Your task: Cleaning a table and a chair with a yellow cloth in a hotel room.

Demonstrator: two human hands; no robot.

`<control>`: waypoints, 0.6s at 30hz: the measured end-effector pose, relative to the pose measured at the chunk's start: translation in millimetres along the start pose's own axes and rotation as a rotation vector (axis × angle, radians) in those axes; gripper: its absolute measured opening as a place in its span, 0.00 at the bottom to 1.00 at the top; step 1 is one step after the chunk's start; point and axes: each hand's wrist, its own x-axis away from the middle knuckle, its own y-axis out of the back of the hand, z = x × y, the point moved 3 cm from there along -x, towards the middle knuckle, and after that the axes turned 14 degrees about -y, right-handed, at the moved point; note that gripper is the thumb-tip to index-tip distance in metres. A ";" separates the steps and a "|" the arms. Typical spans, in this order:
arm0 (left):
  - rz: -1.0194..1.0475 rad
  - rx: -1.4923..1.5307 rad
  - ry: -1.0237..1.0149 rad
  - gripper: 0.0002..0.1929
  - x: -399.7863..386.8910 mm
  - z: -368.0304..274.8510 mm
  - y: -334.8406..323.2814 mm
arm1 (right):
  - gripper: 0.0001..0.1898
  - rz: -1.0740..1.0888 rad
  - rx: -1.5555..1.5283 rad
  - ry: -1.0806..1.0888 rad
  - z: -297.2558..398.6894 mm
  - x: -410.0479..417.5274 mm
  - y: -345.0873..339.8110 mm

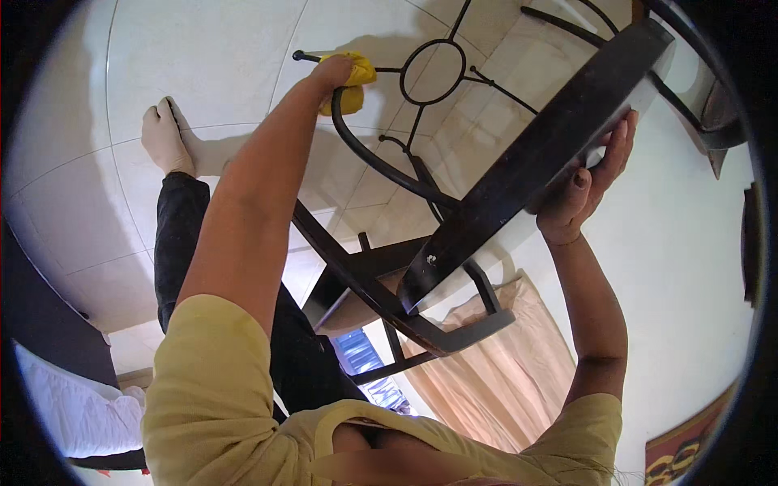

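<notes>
My left hand [334, 70] grips a yellow cloth [363, 68] around a black metal rod near its ball-shaped end. Part of the cloth hangs below, by the end of a curved black leg [371, 152]. The rod joins a metal ring [433, 71] with several thin arms, part of a tilted piece of dark furniture, possibly a stool or small table. Its thick dark edge [535, 146] runs diagonally across the view, with a pale chip near the lower end. Behind that edge, my right hand [586, 182] rests against the furniture with fingers spread; its exact contact is partly hidden.
Dark wooden chair parts [383, 316] stand close below the furniture. A peach curtain [498, 358] hangs near a white wall [674, 255]. More dark curved furniture [723, 130] is at upper right. My foot [164, 143] is on the pale tiled floor [200, 54]. White fabric [79, 407] lies at lower left.
</notes>
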 end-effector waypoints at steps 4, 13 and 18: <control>-0.142 0.456 0.137 0.17 71.0 -54.2 -52.3 | 0.31 -0.023 0.029 0.022 -2.0 0.5 11.4; -0.268 0.027 -0.254 0.11 191.7 -112.7 -111.0 | 0.28 -0.033 0.063 0.044 5.6 -0.4 6.9; -0.334 -0.170 -0.191 0.11 232.0 -226.3 -155.6 | 0.28 -0.044 0.081 0.022 3.1 1.7 9.2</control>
